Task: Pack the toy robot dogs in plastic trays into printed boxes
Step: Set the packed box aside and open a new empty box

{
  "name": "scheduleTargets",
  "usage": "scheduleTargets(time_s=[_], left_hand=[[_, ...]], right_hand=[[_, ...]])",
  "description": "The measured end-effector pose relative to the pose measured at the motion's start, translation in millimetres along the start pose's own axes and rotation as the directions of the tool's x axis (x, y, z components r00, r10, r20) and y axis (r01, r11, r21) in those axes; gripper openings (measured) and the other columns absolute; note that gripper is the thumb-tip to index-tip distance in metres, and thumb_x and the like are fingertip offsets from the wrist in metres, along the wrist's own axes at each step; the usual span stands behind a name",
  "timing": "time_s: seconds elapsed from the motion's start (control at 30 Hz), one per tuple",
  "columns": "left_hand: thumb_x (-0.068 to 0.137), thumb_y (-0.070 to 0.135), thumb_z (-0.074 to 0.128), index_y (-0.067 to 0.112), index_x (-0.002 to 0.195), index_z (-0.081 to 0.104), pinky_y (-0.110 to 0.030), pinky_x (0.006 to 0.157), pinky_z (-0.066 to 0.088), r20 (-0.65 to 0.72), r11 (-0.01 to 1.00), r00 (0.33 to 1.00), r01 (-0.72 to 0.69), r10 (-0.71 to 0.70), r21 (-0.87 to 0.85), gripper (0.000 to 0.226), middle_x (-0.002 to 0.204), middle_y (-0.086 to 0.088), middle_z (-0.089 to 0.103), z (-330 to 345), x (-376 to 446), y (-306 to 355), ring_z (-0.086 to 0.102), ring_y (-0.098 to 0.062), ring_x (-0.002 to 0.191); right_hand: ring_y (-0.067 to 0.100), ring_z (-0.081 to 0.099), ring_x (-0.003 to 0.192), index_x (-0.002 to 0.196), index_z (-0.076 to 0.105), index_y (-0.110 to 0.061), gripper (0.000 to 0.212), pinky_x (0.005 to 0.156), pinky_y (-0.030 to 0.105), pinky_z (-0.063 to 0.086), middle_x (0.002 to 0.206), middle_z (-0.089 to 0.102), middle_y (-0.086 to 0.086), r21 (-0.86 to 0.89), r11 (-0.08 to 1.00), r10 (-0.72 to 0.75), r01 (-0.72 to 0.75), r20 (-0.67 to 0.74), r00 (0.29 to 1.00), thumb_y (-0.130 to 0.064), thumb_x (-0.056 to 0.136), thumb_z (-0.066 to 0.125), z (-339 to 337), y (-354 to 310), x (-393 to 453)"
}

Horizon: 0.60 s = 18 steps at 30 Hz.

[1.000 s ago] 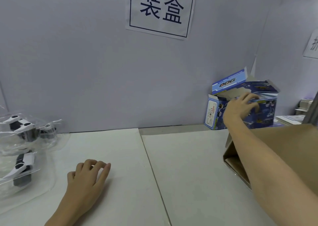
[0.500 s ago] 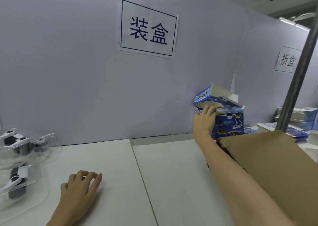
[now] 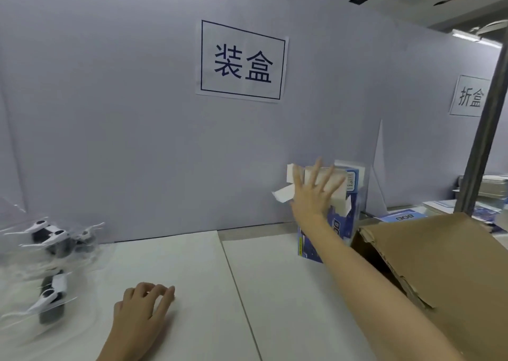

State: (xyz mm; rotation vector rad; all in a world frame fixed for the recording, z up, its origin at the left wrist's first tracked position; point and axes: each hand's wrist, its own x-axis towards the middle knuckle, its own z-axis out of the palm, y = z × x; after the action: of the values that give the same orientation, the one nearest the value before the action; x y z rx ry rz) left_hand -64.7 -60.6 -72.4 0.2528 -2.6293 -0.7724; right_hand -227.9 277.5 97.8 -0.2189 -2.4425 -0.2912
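A blue printed box (image 3: 342, 223) stands on end near the back right of the white table (image 3: 247, 292), its white flaps open at the top. My right hand (image 3: 313, 193) is spread flat with straight fingers against the box's open upper end. My left hand (image 3: 143, 308) rests on the table at the front, fingers loosely curled, holding nothing. At the far left lie clear plastic trays (image 3: 41, 264) holding black and white toy robot dogs (image 3: 52, 239).
A brown cardboard carton (image 3: 439, 264) lies open on its side at the right. Behind it lie flat printed boxes (image 3: 398, 217) and a dark pole (image 3: 483, 129). A grey partition with a paper sign (image 3: 242, 61) backs the table.
The box has been turned up onto its end and brought nearer. My right hand went from gripping its top edge to a flat, spread hold. The left hand stayed put.
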Motion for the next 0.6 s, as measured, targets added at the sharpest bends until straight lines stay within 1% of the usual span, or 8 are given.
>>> scheduleTargets(time_s=[0.07, 0.17, 0.27, 0.37, 0.47, 0.5, 0.53, 0.6], left_hand=[[0.105, 0.047, 0.048, 0.044, 0.092, 0.069, -0.037, 0.096, 0.031, -0.007, 1.000, 1.000, -0.002, 0.002, -0.009, 0.025, 0.114, 0.014, 0.055, 3, 3, -2, 0.040, -0.011, 0.108], [0.105, 0.047, 0.047, 0.045, 0.089, 0.070, -0.037, 0.096, 0.030, -0.024, 1.000, 1.000, 0.002, -0.002, -0.030, 0.028, 0.111, 0.016, 0.054, 5, 6, -1, 0.042, -0.011, 0.109], [0.105, 0.045, 0.048, 0.045, 0.087, 0.071, -0.039, 0.096, 0.030, -0.031, 0.999, 0.999, 0.011, -0.012, -0.038, 0.029, 0.110, 0.016, 0.055, 5, 7, -4, 0.042, -0.012, 0.109], [0.105, 0.044, 0.052, 0.046, 0.083, 0.070, -0.040, 0.094, 0.031, -0.024, 0.997, 1.000, 0.008, -0.010, -0.077, 0.028, 0.110, 0.014, 0.057, 3, 4, -4, 0.044, -0.014, 0.109], [0.099, 0.057, 0.053, 0.046, 0.092, 0.065, -0.041, 0.093, 0.038, -0.081, 0.986, 0.996, -0.056, 0.044, -0.157, 0.017, 0.110, 0.009, 0.060, -3, -2, 1, 0.052, -0.023, 0.111], [0.093, 0.067, 0.049, 0.043, 0.101, 0.064, -0.043, 0.095, 0.041, -0.095, 0.978, 0.993, -0.085, 0.068, -0.193, 0.029, 0.112, 0.007, 0.061, -5, -5, 2, 0.053, -0.023, 0.110], [0.088, 0.073, 0.046, 0.038, 0.111, 0.062, -0.045, 0.098, 0.043, -0.121, 0.965, 0.988, -0.121, 0.095, -0.231, 0.045, 0.117, 0.005, 0.061, -6, -6, 2, 0.054, -0.023, 0.111], [0.087, 0.075, 0.057, 0.033, 0.134, 0.050, -0.045, 0.103, 0.045, -0.120, 0.935, 0.988, -0.128, 0.093, -0.331, 0.063, 0.131, 0.007, 0.055, -9, -10, 5, 0.053, -0.018, 0.116]], right_hand=[[0.063, 0.015, 0.148, 0.164, -0.012, -0.032, 0.099, 0.113, 0.076, 0.025, 0.163, -0.024, 0.034, 0.103, 0.984, 0.133, -0.145, 0.114, 0.984, -0.052, 0.098, 0.059, 20, 12, 3], [0.042, 0.060, 0.115, 0.159, 0.019, -0.017, 0.077, 0.097, 0.048, 0.052, 0.162, -0.013, 0.038, 0.151, 0.981, 0.104, -0.119, 0.099, 0.990, -0.022, 0.097, 0.064, 29, -1, -3], [0.030, 0.063, 0.106, 0.143, 0.039, -0.003, 0.046, 0.086, 0.037, 0.054, 0.164, 0.002, 0.038, 0.191, 0.979, -0.078, 0.074, 0.016, 0.997, 0.002, 0.099, 0.052, 11, -34, -15], [0.031, 0.059, 0.113, 0.130, 0.054, 0.001, 0.036, 0.091, 0.034, 0.053, 0.158, 0.025, 0.029, 0.360, 0.884, -0.308, 0.299, -0.033, 0.951, 0.013, 0.096, 0.049, -7, -59, -38], [0.037, 0.057, 0.123, 0.116, 0.065, 0.001, 0.035, 0.096, 0.037, 0.053, 0.150, 0.043, 0.025, 0.445, 0.622, -0.599, 0.645, -0.260, 0.757, 0.017, 0.089, 0.050, -31, -78, -74], [0.036, 0.059, 0.123, 0.115, 0.066, 0.000, 0.036, 0.096, 0.037, 0.055, 0.148, 0.047, 0.024, 0.446, 0.534, -0.616, 0.719, -0.377, 0.692, 0.016, 0.086, 0.051, -38, -84, -85], [0.033, 0.061, 0.123, 0.116, 0.066, -0.003, 0.039, 0.094, 0.034, 0.056, 0.147, 0.051, 0.022, 0.466, 0.468, -0.553, 0.751, -0.509, 0.660, 0.014, 0.084, 0.054, -42, -88, -94], [0.023, 0.059, 0.127, 0.125, 0.060, -0.013, 0.044, 0.096, 0.026, 0.050, 0.149, 0.051, 0.013, 0.582, 0.408, -0.279, 0.703, -0.654, 0.703, 0.008, 0.085, 0.057, -49, -95, -112]])
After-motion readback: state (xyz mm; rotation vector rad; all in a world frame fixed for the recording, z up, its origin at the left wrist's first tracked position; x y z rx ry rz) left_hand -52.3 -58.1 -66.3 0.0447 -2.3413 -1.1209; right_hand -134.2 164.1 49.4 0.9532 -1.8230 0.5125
